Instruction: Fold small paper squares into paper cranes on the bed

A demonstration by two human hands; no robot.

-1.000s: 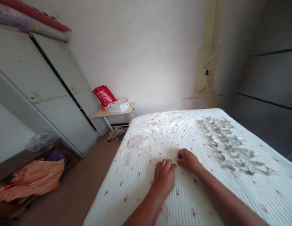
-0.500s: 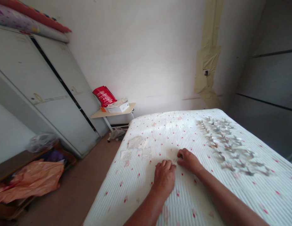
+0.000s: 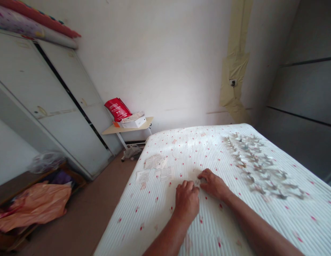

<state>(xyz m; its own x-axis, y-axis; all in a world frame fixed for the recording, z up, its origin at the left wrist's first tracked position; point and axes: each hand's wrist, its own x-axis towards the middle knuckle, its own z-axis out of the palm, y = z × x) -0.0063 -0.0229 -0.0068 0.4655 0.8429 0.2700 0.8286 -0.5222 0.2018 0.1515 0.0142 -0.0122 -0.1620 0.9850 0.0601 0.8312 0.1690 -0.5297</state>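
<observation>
My left hand [image 3: 187,197] and my right hand [image 3: 213,184] meet low over the bed, fingers curled and pinching. Between their fingertips shows a small piece of folded paper [image 3: 197,182], pale with grey marks; most of it is hidden by the fingers. To the left of my hands lie printed paper squares [image 3: 166,174], some spread flat and others in a loose overlapping pile [image 3: 156,161]. Off to the right, several small folded paper figures [image 3: 272,174], greyish and pointed like birds, stand in rows.
The bed [image 3: 155,227] has a white ribbed cover with red specks. Beyond its far left corner stands a small table [image 3: 109,130] with a red bag [image 3: 117,109] and a white box [image 3: 135,123]. Grey cabinets [image 3: 48,89] line the left side; an orange plastic bag [image 3: 37,202] lies below.
My right hand has shifted slightly left, its fingers closer to those of my left hand over the folded paper. The rest of the scene has stayed as it was.
</observation>
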